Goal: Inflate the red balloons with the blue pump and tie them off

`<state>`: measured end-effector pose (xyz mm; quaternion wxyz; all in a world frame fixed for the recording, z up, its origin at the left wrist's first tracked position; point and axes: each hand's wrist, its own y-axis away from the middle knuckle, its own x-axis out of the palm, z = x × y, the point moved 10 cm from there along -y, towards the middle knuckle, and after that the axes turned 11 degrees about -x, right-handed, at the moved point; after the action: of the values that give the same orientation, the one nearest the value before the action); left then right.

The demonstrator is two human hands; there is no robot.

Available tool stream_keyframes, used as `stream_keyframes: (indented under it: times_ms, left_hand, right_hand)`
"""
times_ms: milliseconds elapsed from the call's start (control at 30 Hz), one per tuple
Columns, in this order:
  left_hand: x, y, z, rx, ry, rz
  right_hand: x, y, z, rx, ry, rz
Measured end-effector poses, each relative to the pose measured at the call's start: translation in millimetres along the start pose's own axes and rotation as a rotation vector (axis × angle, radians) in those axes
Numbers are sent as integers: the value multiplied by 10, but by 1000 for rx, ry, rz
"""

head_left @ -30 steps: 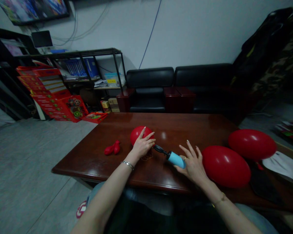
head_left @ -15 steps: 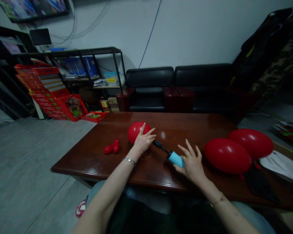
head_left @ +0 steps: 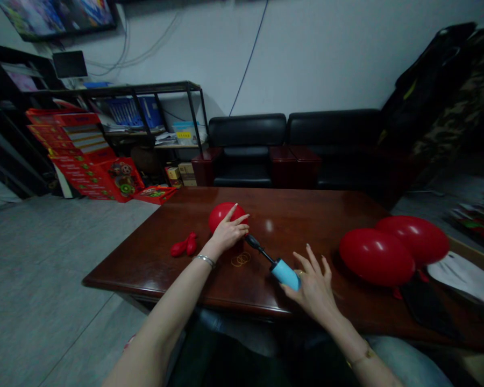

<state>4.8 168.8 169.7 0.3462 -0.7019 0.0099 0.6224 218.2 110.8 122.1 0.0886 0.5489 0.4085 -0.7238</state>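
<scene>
A partly filled red balloon [head_left: 220, 216] sits on the nozzle end of a hand pump [head_left: 285, 274] with a light blue body and a black front. My left hand [head_left: 229, 231] is closed round the balloon's neck at the nozzle, some fingers stretched over the balloon. At the pump's blue end, my right hand [head_left: 312, 282] grips with thumb and lower fingers, its other fingers raised. Yellow rubber bands [head_left: 241, 259] lie beneath the pump. Uninflated red balloons [head_left: 184, 245] rest to the left. Two large inflated red balloons [head_left: 377, 257] are on the right.
The brown wooden table [head_left: 306, 207] spans the view. A black flat item [head_left: 429, 306] and a white sheet [head_left: 468, 277] lie at its right end. Black sofas [head_left: 248, 130] stand behind, with a shelf [head_left: 165, 86] and red boxes [head_left: 80, 156] at the left.
My left hand and the balloon have shifted slightly left. The pump's blue body has moved a little left and down with my right hand, and more of its black shaft shows.
</scene>
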Motion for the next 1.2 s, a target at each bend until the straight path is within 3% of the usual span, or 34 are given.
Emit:
stream_keyframes:
  times_ms: [133, 300, 400, 567, 667, 767, 933, 1100, 1200]
  left_hand:
    - [-4, 48, -87, 46, -131, -47]
    - [38, 14, -596, 149, -226, -92]
    - [24, -8, -739, 123, -234, -119]
    - [46, -19, -632, -61, -57, -128]
    - [199, -75, -620, -78, 132, 4]
    - [287, -185, -509, -190, 290, 100]
    - [222, -236, -266, -446, 335, -4]
    - [179, -119, -232, -573, 348, -91]
    - [185, -67, -215, -678, 465, -104]
  right_hand:
    - [75, 183, -4, 9, -40, 29]
    - [109, 126, 67, 94, -86, 7]
    - [103, 40, 86, 137, -100, -49]
    - [242, 59, 36, 230, -142, -89]
    - [351, 72, 40, 253, -165, -52]
    - [296, 20, 64, 268, -142, -84]
    - [115, -80, 108, 286, -105, -161]
    - [150, -61, 57, 287, -103, -162]
    - [188, -41, 12, 267, -100, -191]
